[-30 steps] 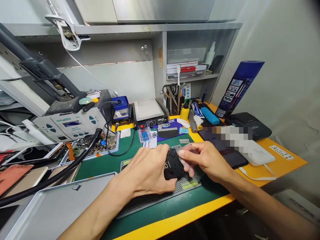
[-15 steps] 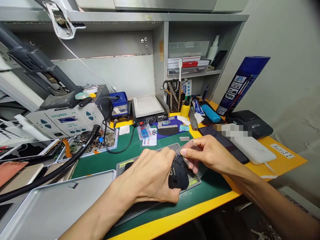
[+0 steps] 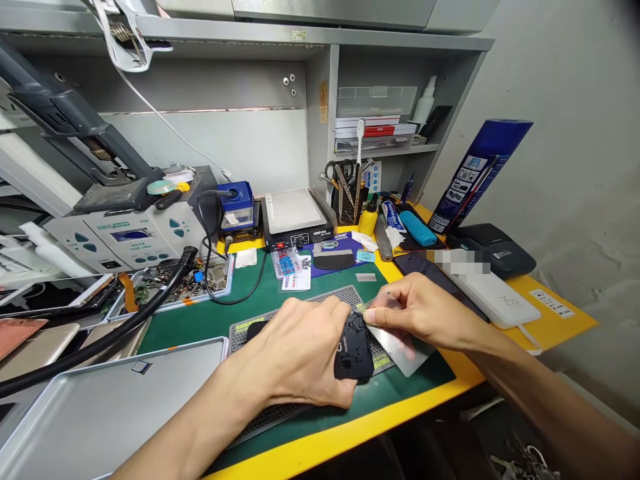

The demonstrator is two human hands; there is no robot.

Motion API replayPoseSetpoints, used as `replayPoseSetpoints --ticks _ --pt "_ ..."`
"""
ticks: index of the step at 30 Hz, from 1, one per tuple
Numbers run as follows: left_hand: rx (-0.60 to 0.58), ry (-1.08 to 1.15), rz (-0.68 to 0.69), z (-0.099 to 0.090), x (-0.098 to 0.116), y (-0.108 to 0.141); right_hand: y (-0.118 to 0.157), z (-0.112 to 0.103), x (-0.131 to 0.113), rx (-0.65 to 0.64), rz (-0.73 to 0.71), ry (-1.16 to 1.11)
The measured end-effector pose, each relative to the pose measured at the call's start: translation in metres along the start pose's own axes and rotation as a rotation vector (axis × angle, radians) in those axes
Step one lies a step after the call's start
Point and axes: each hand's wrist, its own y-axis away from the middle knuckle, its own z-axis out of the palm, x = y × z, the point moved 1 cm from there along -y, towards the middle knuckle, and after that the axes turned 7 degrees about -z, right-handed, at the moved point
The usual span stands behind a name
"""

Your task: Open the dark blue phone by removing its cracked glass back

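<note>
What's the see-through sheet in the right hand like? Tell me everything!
The see-through sheet is thin, shiny and plastic-looking. The right hand pinches it near its upper-left end and shows faintly through it. It slants down and right over the grey mat and green surface, beside the black phone. Whether it touches the phone is unclear.

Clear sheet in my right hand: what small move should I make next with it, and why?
Probably ease the clear sheet gently along the nearby edge of the black phone: your right hand pinches it close to that edge, while your left hand grips the phone. I can't tell whether it's already under the edge.
</note>
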Motion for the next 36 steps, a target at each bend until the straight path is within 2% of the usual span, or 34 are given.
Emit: replayPoseSetpoints --ticks 10,21,27,32,36 --pt "-0.004 0.015 0.009 0.0 0.0 0.001 0.004 0.004 0.004 -0.009 0.023 -0.018" --pt "0.017 -0.009 0.054 0.003 0.001 0.002 -0.032 -0.018 -0.028 -0.312 0.085 0.041" --pt "0.023 -0.005 0.033 -0.006 0.003 0.003 -0.049 -0.026 -0.029 -0.452 0.155 0.064" --pt "0.037 0.001 -0.003 -0.008 0.004 0.007 -0.049 -0.017 -0.018 -0.449 0.184 -0.055" --pt "0.109 0.012 -0.036 -0.011 -0.007 0.011 -0.046 -0.008 -0.012 -0.33 0.185 -0.198"
